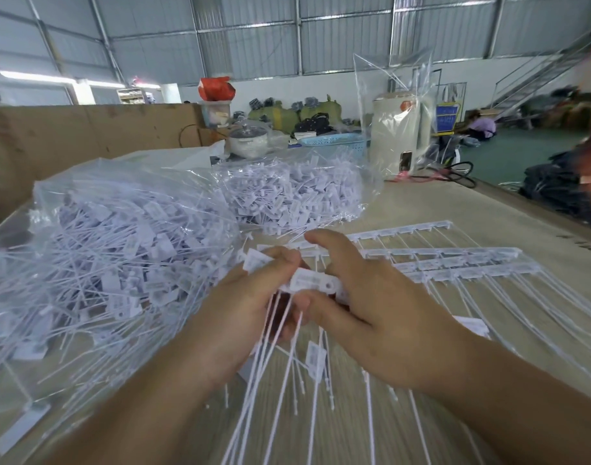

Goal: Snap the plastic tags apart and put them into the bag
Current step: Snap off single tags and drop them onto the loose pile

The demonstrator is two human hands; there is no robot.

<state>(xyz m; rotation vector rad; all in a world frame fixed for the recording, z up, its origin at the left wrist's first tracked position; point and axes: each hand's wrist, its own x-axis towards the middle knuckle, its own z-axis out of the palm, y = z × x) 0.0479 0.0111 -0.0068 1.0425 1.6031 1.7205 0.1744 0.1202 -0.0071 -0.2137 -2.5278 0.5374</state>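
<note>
My left hand (240, 307) grips a bundle of loose white plastic tags (257, 261) whose long thin tails hang down toward me. My right hand (364, 307) pinches one white tag head (312, 281) between thumb and fingers, right beside the left hand. Strips of joined tags (455, 260) lie flat on the table to the right. A clear plastic bag (96, 250) heaped with separated tags lies to the left of my hands.
A second clear bag of tags (297, 193) sits behind. Further back stand a cream kettle (399, 135) in plastic wrap, a blue basket (334, 144) and a metal pot (248, 139). Cardboard (86, 135) borders the wooden table (471, 209) at left. A person sits on the floor at far right.
</note>
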